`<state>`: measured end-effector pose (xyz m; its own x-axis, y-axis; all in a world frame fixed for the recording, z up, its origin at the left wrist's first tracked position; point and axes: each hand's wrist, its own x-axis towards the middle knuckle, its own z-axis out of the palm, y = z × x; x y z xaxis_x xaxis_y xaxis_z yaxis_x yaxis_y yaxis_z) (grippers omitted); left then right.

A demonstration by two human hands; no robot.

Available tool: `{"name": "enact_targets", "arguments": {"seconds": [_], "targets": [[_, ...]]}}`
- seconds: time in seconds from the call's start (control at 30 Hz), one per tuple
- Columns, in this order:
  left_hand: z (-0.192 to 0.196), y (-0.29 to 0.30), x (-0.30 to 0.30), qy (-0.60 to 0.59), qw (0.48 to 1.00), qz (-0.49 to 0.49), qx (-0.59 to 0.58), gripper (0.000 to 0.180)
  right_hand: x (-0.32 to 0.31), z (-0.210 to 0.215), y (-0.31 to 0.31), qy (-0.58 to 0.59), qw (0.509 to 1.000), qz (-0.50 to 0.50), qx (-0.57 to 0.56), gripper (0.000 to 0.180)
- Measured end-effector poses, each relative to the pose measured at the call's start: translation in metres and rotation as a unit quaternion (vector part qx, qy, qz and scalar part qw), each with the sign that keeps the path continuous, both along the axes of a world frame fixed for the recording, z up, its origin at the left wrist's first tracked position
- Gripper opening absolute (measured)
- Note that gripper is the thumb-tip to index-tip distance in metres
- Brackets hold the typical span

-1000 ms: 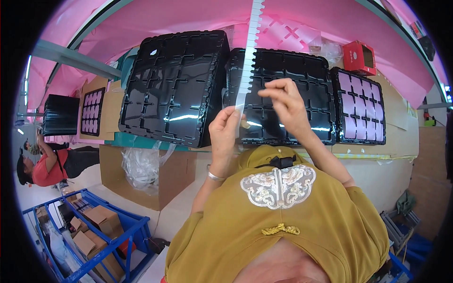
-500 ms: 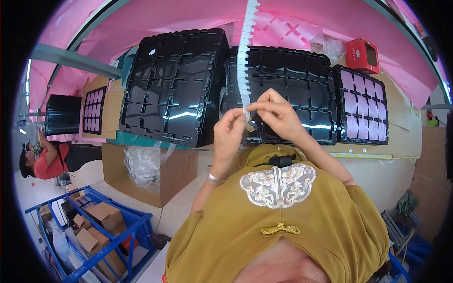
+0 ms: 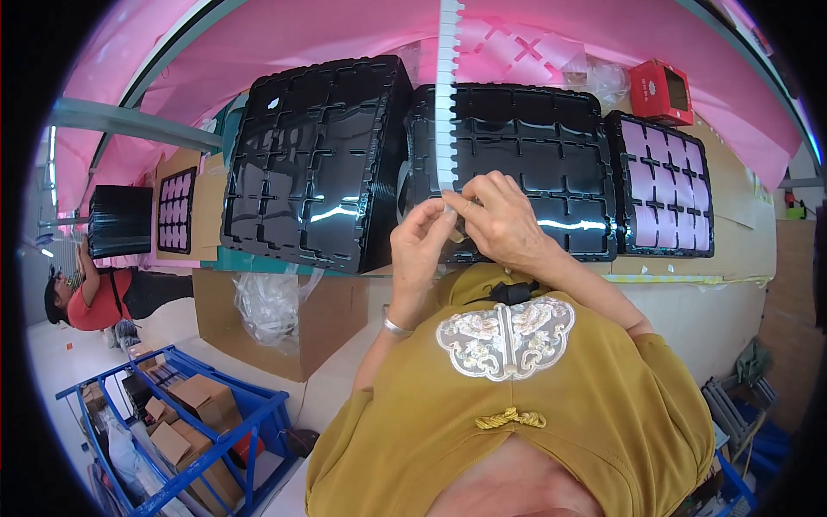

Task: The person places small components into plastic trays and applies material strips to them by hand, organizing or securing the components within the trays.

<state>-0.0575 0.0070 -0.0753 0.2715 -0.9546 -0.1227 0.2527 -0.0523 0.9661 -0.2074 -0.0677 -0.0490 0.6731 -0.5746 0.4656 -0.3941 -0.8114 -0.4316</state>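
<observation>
A long white strip with small tabs along its right edge (image 3: 444,112) runs from the top of the picture down to my hands. My left hand (image 3: 419,250) is closed, thumb and forefinger pinching the lower end of the strip. Against that same end my right hand (image 3: 504,220) presses with bent fingers, its fingertips meeting those of the left. Behind the strip lies a stack of black moulded plastic trays (image 3: 525,164). A taller stack of black trays (image 3: 314,164) stands left of my hands. What exactly lies between my fingertips is too small to make out.
At right, a black tray with pink pieces (image 3: 663,185) lies on cardboard, near a red box (image 3: 662,92). A cardboard box (image 3: 332,323) holding clear plastic stands below the table edge. A blue cart (image 3: 258,422) is lower left; a person in red (image 3: 103,297) stands far left.
My right hand has turned, its fingers curling closer over the strip's end. The strip hangs straighter and slightly further left. The person at left has shifted a little.
</observation>
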Motion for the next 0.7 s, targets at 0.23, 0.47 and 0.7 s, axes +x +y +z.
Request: {"name": "enact_targets", "arguments": {"seconds": [0.23,0.47,0.7], "targets": [[0.002,0.0,0.002,0.047,0.998,0.002,0.046,0.022,-0.005,-0.013,-0.011,-0.167,0.919,0.033,0.354,0.027],[0.002,0.003,0.006,0.061,0.996,0.021,0.054,0.024,-0.013,-0.008,-0.021,-0.293,0.728,0.024,0.619,0.024],[0.003,0.001,0.003,0.023,1.0,0.003,0.014,0.02,-0.001,0.007,-0.002,-0.063,0.998,0.018,0.021,0.035]]}}
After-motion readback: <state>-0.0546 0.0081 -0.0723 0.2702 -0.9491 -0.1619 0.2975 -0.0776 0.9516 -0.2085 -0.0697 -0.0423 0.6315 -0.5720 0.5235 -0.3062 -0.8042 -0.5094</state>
